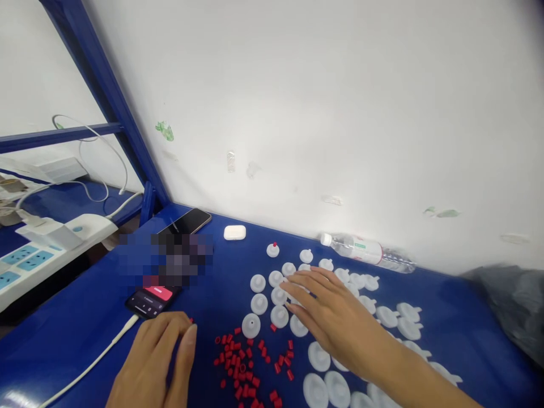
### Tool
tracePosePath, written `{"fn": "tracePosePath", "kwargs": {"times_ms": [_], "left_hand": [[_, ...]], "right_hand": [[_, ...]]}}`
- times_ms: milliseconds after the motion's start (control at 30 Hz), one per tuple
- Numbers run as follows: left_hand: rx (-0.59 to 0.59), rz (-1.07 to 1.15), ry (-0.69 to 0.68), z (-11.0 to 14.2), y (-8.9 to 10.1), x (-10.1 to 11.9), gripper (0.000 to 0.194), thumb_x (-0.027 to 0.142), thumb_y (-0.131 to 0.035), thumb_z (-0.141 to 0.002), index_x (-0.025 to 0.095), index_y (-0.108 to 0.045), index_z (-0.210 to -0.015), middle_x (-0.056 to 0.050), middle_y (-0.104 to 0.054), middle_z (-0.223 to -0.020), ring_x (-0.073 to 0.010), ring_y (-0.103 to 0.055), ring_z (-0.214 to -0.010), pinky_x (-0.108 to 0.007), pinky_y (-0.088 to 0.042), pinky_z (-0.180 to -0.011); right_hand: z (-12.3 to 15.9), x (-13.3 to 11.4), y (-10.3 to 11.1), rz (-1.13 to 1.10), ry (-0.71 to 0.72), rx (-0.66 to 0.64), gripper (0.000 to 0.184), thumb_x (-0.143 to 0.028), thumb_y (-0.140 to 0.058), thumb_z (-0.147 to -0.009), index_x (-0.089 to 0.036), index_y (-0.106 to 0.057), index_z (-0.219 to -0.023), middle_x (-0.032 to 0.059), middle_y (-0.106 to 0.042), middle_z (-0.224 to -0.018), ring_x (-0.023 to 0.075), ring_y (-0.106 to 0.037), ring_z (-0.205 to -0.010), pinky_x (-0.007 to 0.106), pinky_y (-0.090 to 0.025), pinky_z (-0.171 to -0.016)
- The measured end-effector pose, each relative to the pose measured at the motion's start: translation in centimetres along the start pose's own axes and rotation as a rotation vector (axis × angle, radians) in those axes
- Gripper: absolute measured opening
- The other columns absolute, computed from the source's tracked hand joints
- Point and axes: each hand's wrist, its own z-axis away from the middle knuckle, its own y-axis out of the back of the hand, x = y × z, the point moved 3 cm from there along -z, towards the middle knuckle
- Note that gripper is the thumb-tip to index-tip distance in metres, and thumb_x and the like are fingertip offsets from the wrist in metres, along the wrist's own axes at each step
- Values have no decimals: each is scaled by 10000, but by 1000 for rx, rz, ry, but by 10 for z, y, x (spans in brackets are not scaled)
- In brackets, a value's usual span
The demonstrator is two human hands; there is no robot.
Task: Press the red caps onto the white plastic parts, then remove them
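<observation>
Over the blue table (223, 289), the right hand (335, 306) spreads loosely; the left hand (153, 351), near left, seems to pinch. White discs (279, 316) lie rightward beneath, best touched lightly; the pinched red cap (191, 321) barely shows.

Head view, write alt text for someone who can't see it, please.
A person's right hand is over white plastic discs on a blue table; the left hand, seemingly pinching a red piece, is beside scattered small red caps. A clear bottle lies along the wall behind.
</observation>
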Motion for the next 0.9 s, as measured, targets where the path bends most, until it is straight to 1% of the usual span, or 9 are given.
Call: {"fn": "tracePosePath", "kwargs": {"times_ms": [100, 233, 433, 500, 567, 667, 733, 833, 900], "left_hand": [[-38, -65, -12, -4, -14, -1, 252, 466, -450, -1040, 263, -599, -1052, -65, -623, -1140, -262, -632, -1051, -382, -582, -817], [-98, -44, 12, 1, -26, -1, 238, 438, -437, -1051, 255, -589, -1050, -66, -616, -1095, -253, -635, -1014, -395, -577, -853], [-137, 74, 50, 4, -36, 6, 182, 413, -493, -1032, 280, -615, -1054, -27, -671, -1057, -201, -692, -909, -295, -606, -773], [-158, 124, 52, 4, -39, 10, 182, 405, -499, -1031, 286, -632, -1067, -16, -692, -1058, -183, -702, -858, -275, -614, -769], [-169, 165, 41, 3, -41, 12, 191, 405, -510, -1027, 289, -654, -1076, -13, -713, -1055, -173, -713, -832, -262, -622, -779], [-161, 205, 35, 3, -42, 11, 213, 409, -524, -1022, 286, -685, -1091, -22, -733, -1069, -175, -738, -880, -245, -627, -790], [-154, 222, 36, 3, -42, 11, 230, 413, -527, -1022, 280, -695, -1103, -34, -737, -1086, -184, -744, -929, -244, -629, -802], [-144, 234, 42, 3, -40, 12, 235, 409, -525, -1025, 270, -700, -1100, -43, -735, -1097, -189, -740, -960, -248, -627, -819], [-133, 247, 47, 2, -36, 14, 232, 394, -513, -1032, 265, -696, -1095, -42, -732, -1101, -189, -732, -978, -249, -620, -832]], "right_hand": [[-1, 5, -11, 69, -31, -50, 344, -259, -446, -1075, -175, -590, -1375, 97, -711, -1295, 292, -647, -1201, 553, -505, -1073], [3, 7, -19, 121, -29, -95, 403, -275, -421, -1079, -149, -556, -1437, 123, -690, -1352, 296, -649, -1214, 565, -497, -1080], [5, 10, -20, 146, -27, -123, 413, -317, -393, -1094, -180, -556, -1447, 115, -649, -1424, 299, -618, -1274, 595, -443, -1130], [4, 10, -16, 136, -32, -127, 392, -330, -393, -1095, -215, -580, -1420, 105, -644, -1430, 301, -608, -1288, 611, -428, -1137], [1, 12, -9, 111, -55, -108, 373, -338, -388, -1097, -234, -614, -1376, 99, -651, -1412, 301, -613, -1276, 612, -450, -1113], [-11, 18, 0, 71, -96, -77, 389, -369, -375, -1101, -240, -634, -1361, 112, -636, -1421, 313, -602, -1286, 601, -484, -1073], [-24, 24, 0, 44, -106, -87, 422, -418, -373, -1100, -260, -608, -1413, 123, -575, -1499, 325, -541, -1370, 601, -459, -1101], [-48, 35, -12, -15, -106, -183, 493, -492, -331, -1101, -294, -524, -1509, 126, -445, -1614, 328, -395, -1498, 605, -383, -1166], [-61, 42, -23, -53, -113, -263, 548, -519, -286, -1103, -249, -509, -1524, 136, -450, -1608, 329, -379, -1507, 609, -365, -1178]]}}
